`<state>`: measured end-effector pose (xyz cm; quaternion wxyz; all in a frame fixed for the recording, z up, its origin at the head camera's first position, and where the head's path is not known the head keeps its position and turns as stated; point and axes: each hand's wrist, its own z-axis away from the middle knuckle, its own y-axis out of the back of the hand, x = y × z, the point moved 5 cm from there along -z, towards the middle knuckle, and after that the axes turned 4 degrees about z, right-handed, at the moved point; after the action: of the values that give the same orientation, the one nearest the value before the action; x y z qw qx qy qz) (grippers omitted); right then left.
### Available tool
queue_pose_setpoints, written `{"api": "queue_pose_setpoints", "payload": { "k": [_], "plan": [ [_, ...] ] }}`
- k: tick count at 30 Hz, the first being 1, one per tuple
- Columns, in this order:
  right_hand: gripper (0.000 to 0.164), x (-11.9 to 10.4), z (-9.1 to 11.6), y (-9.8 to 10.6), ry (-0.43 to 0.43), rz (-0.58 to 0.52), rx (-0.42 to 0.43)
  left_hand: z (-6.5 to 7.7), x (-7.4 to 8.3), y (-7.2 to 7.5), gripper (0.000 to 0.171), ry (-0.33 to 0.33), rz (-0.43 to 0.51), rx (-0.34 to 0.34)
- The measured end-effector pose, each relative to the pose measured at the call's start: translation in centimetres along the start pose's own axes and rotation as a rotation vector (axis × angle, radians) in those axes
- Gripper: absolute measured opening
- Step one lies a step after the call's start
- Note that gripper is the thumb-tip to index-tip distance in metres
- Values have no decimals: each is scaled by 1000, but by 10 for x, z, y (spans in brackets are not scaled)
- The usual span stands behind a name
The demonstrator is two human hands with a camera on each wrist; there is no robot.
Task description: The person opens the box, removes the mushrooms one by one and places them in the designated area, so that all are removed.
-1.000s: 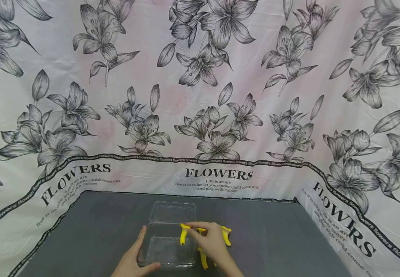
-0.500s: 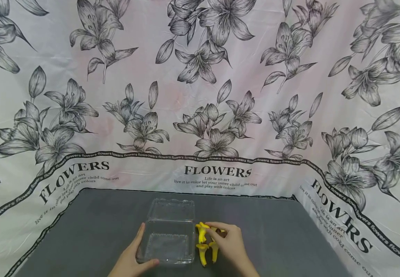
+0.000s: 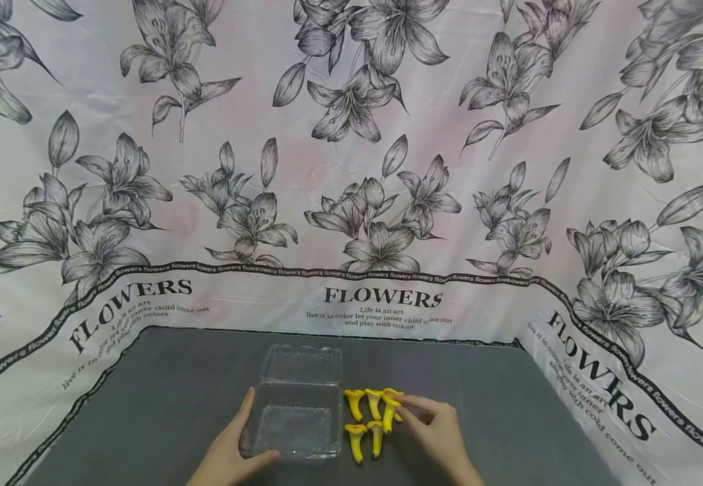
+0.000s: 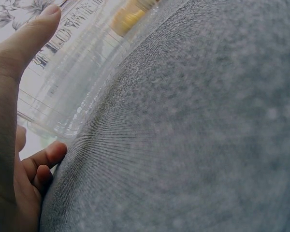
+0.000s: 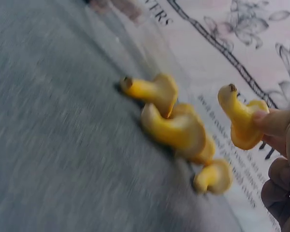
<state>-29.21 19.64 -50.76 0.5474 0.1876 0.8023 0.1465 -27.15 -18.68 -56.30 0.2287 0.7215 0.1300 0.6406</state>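
Note:
A clear plastic clamshell box (image 3: 295, 449) stands on the table with its lid (image 3: 301, 366) folded back. My left hand (image 3: 229, 442) holds its front left corner, thumb along the front and fingers at the left side; the left wrist view shows the thumb (image 4: 31, 41) and part of the box (image 4: 63, 99). Right of the box, my right hand (image 3: 439, 432) pinches a yellow chanterelle mushroom (image 5: 244, 118) between thumb and fingertips, raised just above the others. Several more chanterelles lie in two rows, among them one in front (image 3: 356, 443) and one behind it (image 3: 354, 403).
A dark grey tabletop (image 3: 497, 412) lies under everything. A white cloth printed with lilies and lettering (image 3: 381, 202) hangs round its back and sides.
My right hand has moved right, carrying the pinched chanterelle from over the box to above the mushrooms at its right. My left hand has stayed at the box.

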Motion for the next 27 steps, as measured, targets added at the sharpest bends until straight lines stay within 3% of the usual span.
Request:
{"api": "queue_pose_setpoints", "payload": {
  "k": [15, 21, 27],
  "plan": [
    [17, 47, 25, 8, -110, 95, -164, 0, -1, -1, 123, 25, -1, -4],
    [18, 56, 28, 8, -90, 93, -186, 0, -3, -2, 124, 73, 11, -17],
    [21, 57, 25, 4, -29, 55, -203, 0, 0, 0, 124, 65, 21, -13]
  ]
}}
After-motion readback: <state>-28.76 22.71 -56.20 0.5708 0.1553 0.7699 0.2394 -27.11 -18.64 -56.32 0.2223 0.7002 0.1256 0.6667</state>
